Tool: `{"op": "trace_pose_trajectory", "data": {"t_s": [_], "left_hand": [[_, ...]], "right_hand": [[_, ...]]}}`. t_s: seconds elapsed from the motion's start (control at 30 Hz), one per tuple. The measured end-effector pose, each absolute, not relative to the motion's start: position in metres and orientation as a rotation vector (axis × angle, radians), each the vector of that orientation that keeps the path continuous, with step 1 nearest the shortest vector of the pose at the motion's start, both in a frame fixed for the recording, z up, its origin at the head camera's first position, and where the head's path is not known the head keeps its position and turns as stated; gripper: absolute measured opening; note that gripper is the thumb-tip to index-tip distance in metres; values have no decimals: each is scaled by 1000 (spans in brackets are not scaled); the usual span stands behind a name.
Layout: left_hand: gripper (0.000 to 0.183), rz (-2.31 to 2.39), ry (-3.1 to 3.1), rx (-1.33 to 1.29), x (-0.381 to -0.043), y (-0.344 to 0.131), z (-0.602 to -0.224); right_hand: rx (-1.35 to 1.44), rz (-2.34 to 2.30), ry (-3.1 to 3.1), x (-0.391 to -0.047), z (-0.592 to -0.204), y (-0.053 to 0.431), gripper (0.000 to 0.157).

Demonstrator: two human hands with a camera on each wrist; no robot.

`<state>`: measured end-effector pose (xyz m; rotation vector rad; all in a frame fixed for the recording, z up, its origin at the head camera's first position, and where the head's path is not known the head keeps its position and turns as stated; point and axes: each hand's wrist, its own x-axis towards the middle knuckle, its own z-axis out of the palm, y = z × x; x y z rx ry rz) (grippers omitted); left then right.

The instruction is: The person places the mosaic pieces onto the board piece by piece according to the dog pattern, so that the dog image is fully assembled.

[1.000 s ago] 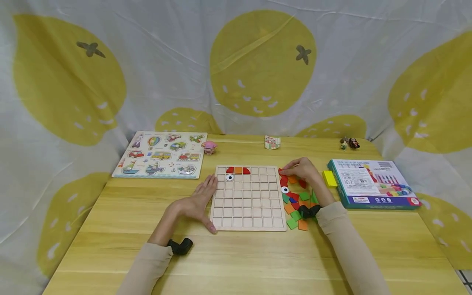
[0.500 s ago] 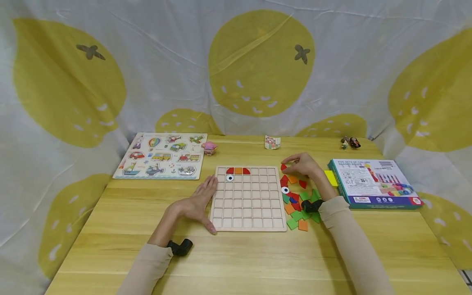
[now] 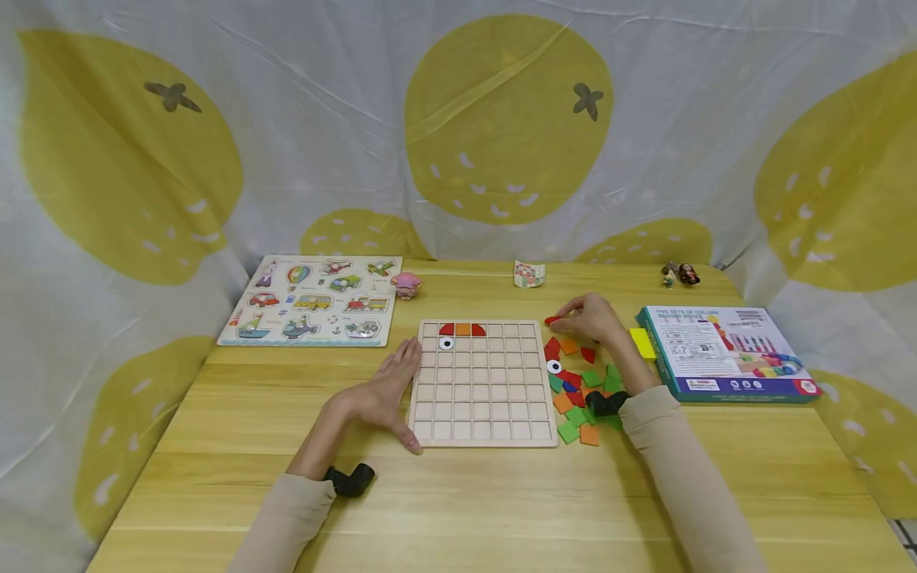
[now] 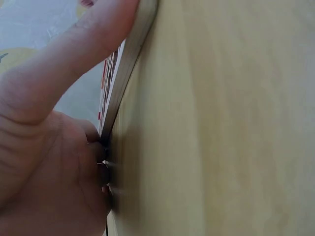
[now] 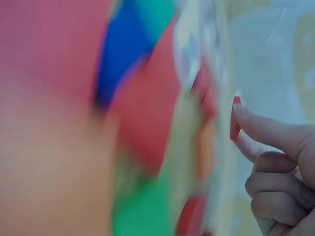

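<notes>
A wooden grid board point(image 3: 483, 390) lies flat before me. Two red tiles flank an orange tile point(image 3: 463, 329) in its top row, and a white eye tile point(image 3: 446, 344) sits just below. My left hand point(image 3: 380, 394) rests along the board's left edge with fingers spread. In the left wrist view the thumb point(image 4: 74, 54) touches the board's side. To the right of the board, my right hand point(image 3: 591, 320) pinches a red tile point(image 5: 236, 119) between thumb and index finger, above the far end of the loose tiles. That tile's full outline is partly hidden by the fingers.
Loose coloured tiles point(image 3: 576, 418) lie along the board's right side. Beyond them are a yellow block point(image 3: 642, 344) and a boxed toy set point(image 3: 727, 354). A vehicle puzzle point(image 3: 311, 302), a pink figurine point(image 3: 406, 286), a small picture card point(image 3: 529, 274) and small figures point(image 3: 680, 275) stand farther back.
My right hand has moved slightly away from the board and back, carrying the red tile off the loose tiles. The left hand has stayed at the board's edge.
</notes>
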<state>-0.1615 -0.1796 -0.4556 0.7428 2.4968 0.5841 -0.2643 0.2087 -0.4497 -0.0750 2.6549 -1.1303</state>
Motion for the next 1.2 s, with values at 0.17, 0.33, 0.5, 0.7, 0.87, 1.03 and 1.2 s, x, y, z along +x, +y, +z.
{"op": "trace_pose_trajectory", "data": {"t_s": [0.17,0.33,0.5,0.7,0.87,1.03,1.2], "left_hand": [[157,559,2511,722,-159,-180,-455],[156,554,2525,744,-158,-176,-457],[155,568,2516,752,-159,-173,-457],[154,549,2520,755,-158,-174,-454],[153,552,2503,740,-158,-177,-454],[153,554,2505,732,-158,-180,-454],[153,559,2500,727,-159,-181,-454]], "right_hand": [[-177,-1269,2602,-256,-437,150,25],[-288,-1271,2597,-248,-435,83,23],[-307,-1206,2611,-243,-442,40,22],[-367,-1228,2609,-243,-448,24,22],[-426,-1248,2537,-245,-452,23,20],[-450,-1236,2512,-249,-454,19,20],[-411,-1258,2493,-251,-455,17,23]]}}
